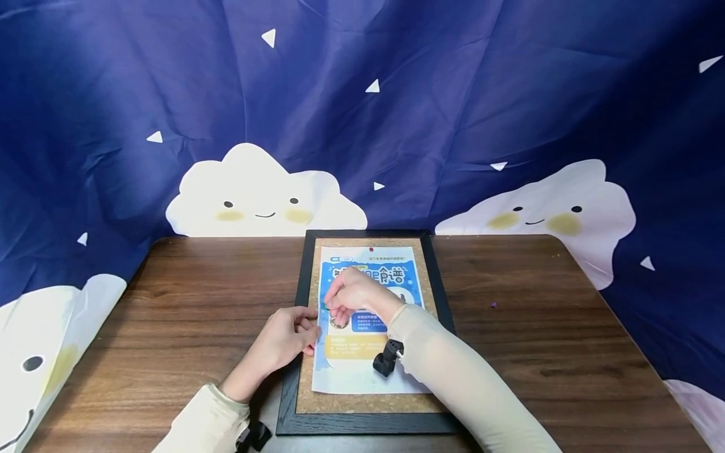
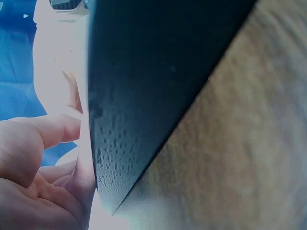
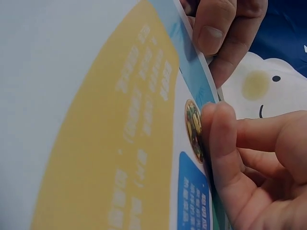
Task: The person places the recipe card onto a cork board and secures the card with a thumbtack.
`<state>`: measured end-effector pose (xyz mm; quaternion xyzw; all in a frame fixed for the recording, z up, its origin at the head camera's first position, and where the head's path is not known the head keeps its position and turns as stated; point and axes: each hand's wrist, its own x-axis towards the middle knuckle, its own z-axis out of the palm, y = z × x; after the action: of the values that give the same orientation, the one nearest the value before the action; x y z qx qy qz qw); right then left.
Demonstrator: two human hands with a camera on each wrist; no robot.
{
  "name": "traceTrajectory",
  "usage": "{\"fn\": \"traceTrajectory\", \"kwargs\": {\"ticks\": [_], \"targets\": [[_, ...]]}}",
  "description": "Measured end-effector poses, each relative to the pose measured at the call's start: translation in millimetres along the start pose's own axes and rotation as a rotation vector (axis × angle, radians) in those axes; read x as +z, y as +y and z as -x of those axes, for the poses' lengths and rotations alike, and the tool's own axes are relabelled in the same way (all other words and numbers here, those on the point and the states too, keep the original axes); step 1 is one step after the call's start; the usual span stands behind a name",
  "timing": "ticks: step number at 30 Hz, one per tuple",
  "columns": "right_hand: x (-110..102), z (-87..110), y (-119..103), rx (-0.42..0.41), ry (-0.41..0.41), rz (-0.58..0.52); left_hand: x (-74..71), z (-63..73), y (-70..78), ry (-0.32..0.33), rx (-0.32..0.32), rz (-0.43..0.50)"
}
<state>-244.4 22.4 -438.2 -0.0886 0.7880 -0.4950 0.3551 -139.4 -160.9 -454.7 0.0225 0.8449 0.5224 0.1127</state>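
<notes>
Poster [image 1: 354, 352] with “食谱” in its title lies beneath right fingers [image 3: 223, 143].

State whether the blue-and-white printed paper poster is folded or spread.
Spread: the poster lies flat over the tan cork board, its top and bottom edges showing, no fold visible.

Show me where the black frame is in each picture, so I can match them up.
Head view: the black frame lies at lower centre, around the cork board.
Left wrist view: a broad dark wedge, top centre, narrowing towards lower left.
Right wrist view: I can't make it out.
Shared landmark: the left hand, left of centre, lower left and top right, respectively.
</notes>
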Motion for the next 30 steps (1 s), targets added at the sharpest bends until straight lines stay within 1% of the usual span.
{"fn": "traceTrajectory", "kwargs": {"ticks": [4,10,14,17,20,24,27,30], "targets": [[3.3,-2.3,-2.9,0.005,0.018,0.011,0.2,0.3,0.4,0.0,-0.009,0.006],[5.2,-4.6,-8.4,0.04,0.041,0.038,1.0,0.6,2.0,0.009,-0.01,0.005],[3.2,-5.8,-9.8,0.052,0.027,0.071,2.0,1.9,2.9,0.018,-0.013,-0.008],[-0.4,-6.6,-8.5,0.041,0.007,0.09,2.9,2.4,2.9,0.024,-0.008,-0.019],[-5.1,-5.9,-3.3,0.009,-0.02,0.108,4.7,2.1,2.7,0.028,-0.008,-0.022],[-12.2,2.7,4.7,-0.076,-0.054,0.1,6.0,2.7,1.9,0.04,-0.019,-0.031],[-19.2,14.5,10.1,-0.15,-0.046,0.118,6.1,2.8,2.3,0.049,-0.028,-0.033],[-26.2,26.0,16.5,-0.206,-0.02,0.173,6.1,2.4,3.7,0.047,-0.037,-0.027]]}}
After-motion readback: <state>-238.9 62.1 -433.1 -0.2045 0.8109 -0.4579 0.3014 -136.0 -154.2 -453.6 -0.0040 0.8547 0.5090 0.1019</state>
